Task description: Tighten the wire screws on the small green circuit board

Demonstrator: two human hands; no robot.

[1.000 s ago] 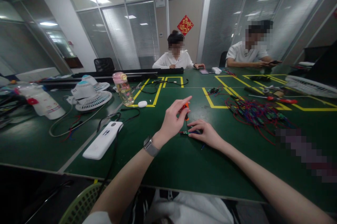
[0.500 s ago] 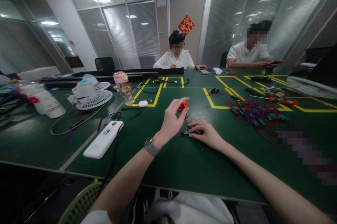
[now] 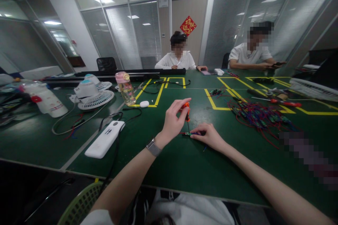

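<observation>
My left hand (image 3: 174, 117), with a watch on its wrist, is closed around the orange-and-black handle of a screwdriver (image 3: 187, 112). The tool stands nearly upright, its thin shaft pointing down onto a small green circuit board (image 3: 186, 134) on the table. Red wire leaves the board's left end. From the right, my right hand (image 3: 207, 134) pinches the board's other end, where dark wires show beneath the fingers. Exactly where the screwdriver tip meets the board is too small to tell.
A tangled heap of wired circuit boards (image 3: 260, 114) lies to the right, near a red-handled screwdriver (image 3: 286, 102). On the left are a white power bank (image 3: 105, 139), a pink-lidded bottle (image 3: 125, 89) and white fans (image 3: 96, 99). Two people sit across the green table (image 3: 169, 172).
The screwdriver handle has tilted slightly in my left hand and stands more upright. My right fingers have drawn closer together on the board. The view has shifted a little.
</observation>
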